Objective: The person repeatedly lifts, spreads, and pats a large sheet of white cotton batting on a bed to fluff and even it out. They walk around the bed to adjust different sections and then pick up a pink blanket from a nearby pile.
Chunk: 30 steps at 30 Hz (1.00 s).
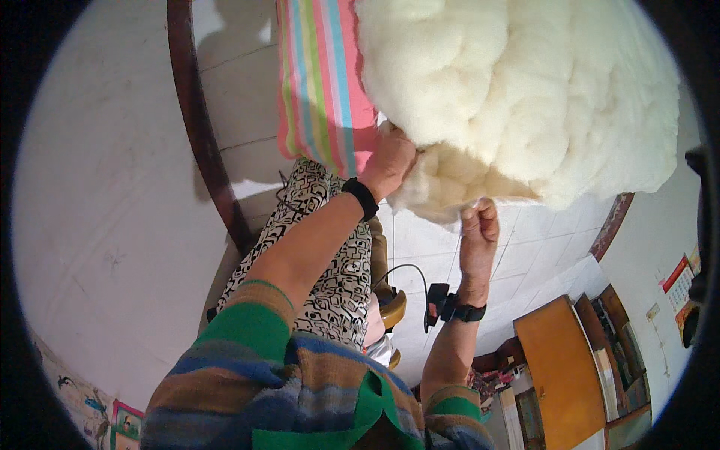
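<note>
A thick, fluffy cream fleece pad (pixel 517 82) with a tufted surface fills the upper right. Its near edge is lifted and folded, showing a darker beige underside. My left hand (pixel 391 161) is closed at the pad's near left corner, beside a pink striped cushion (pixel 319 82); its fingertips are partly hidden by the pad. Farther right, my right hand (pixel 480 223) pinches the lower edge of the pad between thumb and fingers. Both wrists wear black bands, and a small black device with a cable hangs at the right one.
My legs in black-and-white patterned trousers (pixel 330 300) stretch below the cushion. A wooden chair arm (pixel 391 309) is between my forearms. An orange-brown cabinet (pixel 561 375) and shelves stand at the lower right. White tiles (pixel 420 244) cover the floor, and a pale wall (pixel 97 195) rises at left.
</note>
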Available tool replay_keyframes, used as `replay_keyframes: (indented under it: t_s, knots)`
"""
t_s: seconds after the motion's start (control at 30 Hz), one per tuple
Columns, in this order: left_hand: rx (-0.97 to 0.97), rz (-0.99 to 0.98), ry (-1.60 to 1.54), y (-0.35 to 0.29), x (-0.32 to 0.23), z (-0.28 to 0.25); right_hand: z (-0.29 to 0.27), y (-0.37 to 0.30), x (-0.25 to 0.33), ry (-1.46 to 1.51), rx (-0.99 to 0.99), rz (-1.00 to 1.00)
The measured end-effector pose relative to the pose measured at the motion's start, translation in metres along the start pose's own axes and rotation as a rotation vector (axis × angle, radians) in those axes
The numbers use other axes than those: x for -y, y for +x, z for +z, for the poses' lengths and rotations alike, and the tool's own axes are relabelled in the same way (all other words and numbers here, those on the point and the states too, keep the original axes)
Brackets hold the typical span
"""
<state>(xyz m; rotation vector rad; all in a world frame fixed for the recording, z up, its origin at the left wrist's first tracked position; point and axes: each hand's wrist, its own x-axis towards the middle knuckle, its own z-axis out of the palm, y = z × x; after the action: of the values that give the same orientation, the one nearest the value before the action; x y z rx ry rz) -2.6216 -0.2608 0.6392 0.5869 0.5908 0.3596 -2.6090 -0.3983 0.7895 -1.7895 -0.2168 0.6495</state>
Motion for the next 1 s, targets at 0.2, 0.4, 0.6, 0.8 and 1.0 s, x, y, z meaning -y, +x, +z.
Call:
replay_keyframes:
  t_s: [0.2, 0.4, 0.6, 0.8, 1.0]
  knots:
    - [0.271, -0.198, -0.418, -0.035, 0.007, -0.036, 0.049, 0.038, -0.004, -0.142, 0.108, -0.016]
    - [0.2, -0.018, 0.578, -0.024, 0.024, -0.057, 0.092, 0.108, -0.027, -0.014, 0.115, 0.108]
    - [0.226, 0.064, 0.917, -0.009, 0.046, -0.067, 0.107, 0.12, -0.023, -0.016, 0.092, -0.007]
    - [0.314, 0.021, 0.781, -0.001, 0.066, -0.063, 0.105, 0.162, -0.038, -0.226, 0.06, 0.055]
    - [0.297, -0.059, 0.904, 0.007, 0.091, -0.017, 0.027, 0.223, -0.07, -0.603, 0.0, -0.053]
